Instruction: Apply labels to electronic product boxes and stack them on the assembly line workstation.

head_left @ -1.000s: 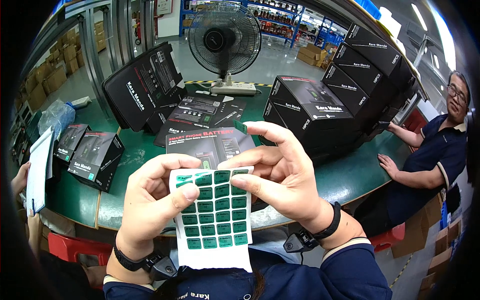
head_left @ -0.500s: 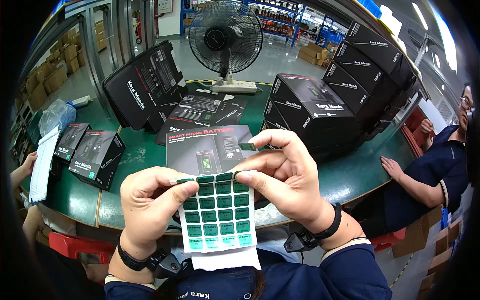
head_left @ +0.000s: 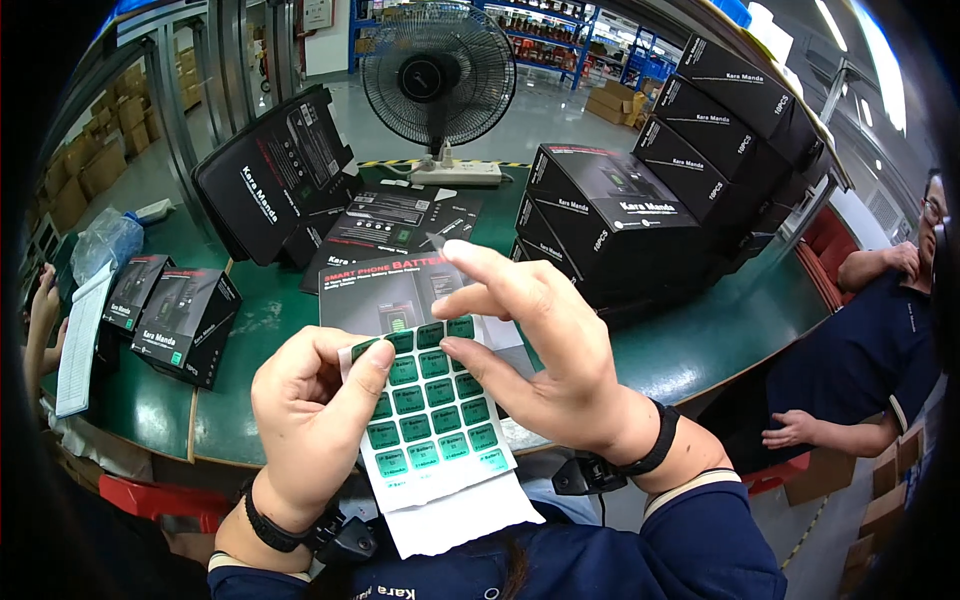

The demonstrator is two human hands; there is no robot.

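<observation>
Green covers the table [head_left: 700, 345], the landmark for everything here. Stacked black cartons [head_left: 720, 130] rise on its far right side, with one more carton [head_left: 600, 215] in front of them near the middle. A fan [head_left: 438, 75] stands at the table's far edge, behind a white power strip [head_left: 450, 173]. On the table's far left leans a large black display box [head_left: 272, 180]; flat dark packaging cards [head_left: 395, 225] lie at the centre. Two small black boxes [head_left: 165, 310] sit on the table's left part, next to a white notepad [head_left: 80, 335]. A seated co-worker [head_left: 865, 350] in dark blue rests at the table's right end.

Over the table's near edge, the sticker sheet [head_left: 430, 410], white backing with rows of green square labels, is held up. The left hand [head_left: 310, 420] grips the sheet's left edge, thumb pressed on its front and the other fingers curled behind. The right hand [head_left: 545, 365] lies against the sheet's upper right, thumb tip on a top-row label, index finger stretched out with a tiny label on its tip, remaining fingers loosely spread.
</observation>
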